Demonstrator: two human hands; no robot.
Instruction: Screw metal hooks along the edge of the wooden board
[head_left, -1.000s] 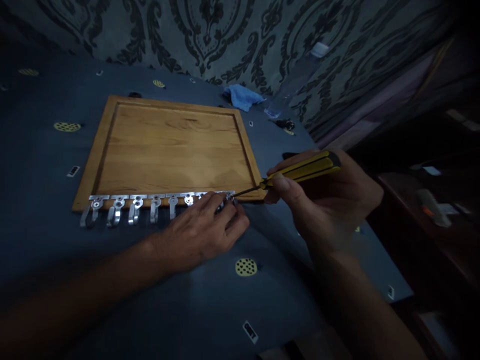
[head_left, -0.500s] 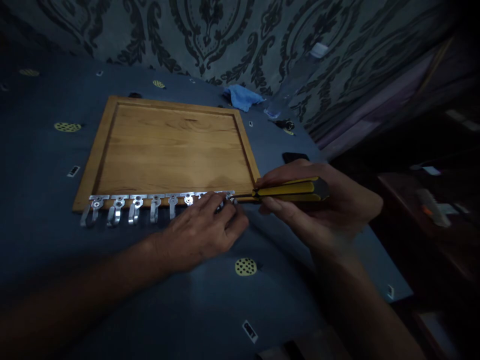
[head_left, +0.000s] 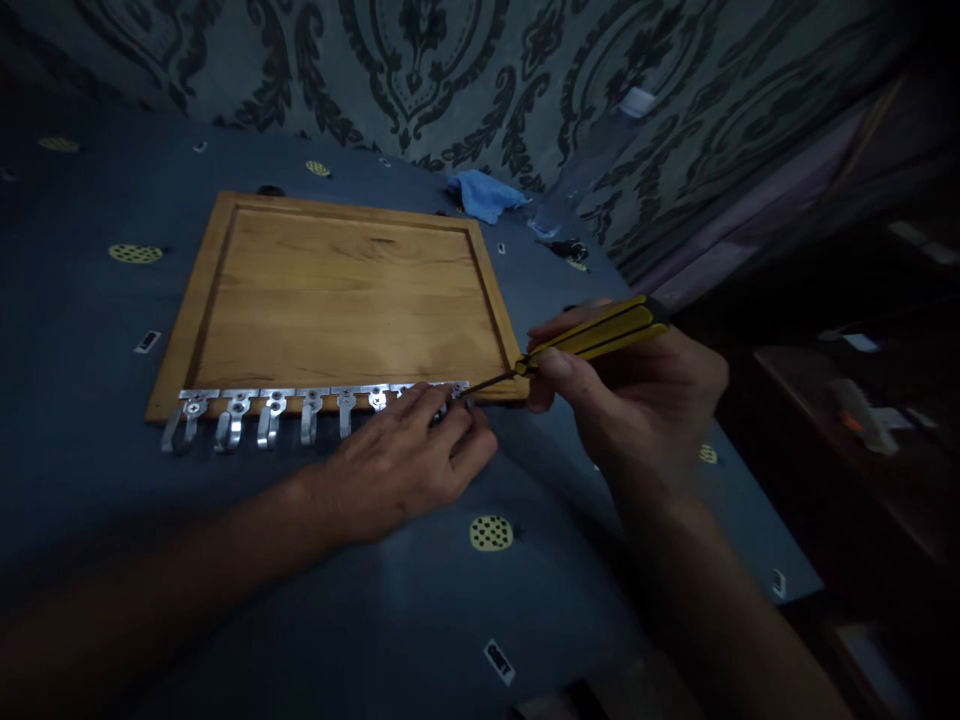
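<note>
A framed wooden board (head_left: 352, 300) lies on the blue patterned cloth. Along its near edge runs a silver hook rail (head_left: 275, 402) with several hooks and cross-head screws. My left hand (head_left: 401, 460) rests over the rail's right part, fingers curled closed around its end and hiding some hooks. In my right hand (head_left: 649, 400) is a yellow-and-black screwdriver (head_left: 600, 338), gripped by its handle. It slants down to the left, its shaft reaching the rail's right end beside my left fingertips. The exact contact of its tip is hard to see.
Behind the board lie a blue cloth (head_left: 487, 195) and a small dark item (head_left: 568, 249). A clear plastic bottle (head_left: 600, 150) with a white cap stands near the patterned wall. To the right, beyond the table's edge, is a dark surface with a few objects.
My right hand has shifted slightly left and turned, and the screwdriver's handle has risen from nearly level to a steeper tilt. My left hand, the board and the rail have stayed still.
</note>
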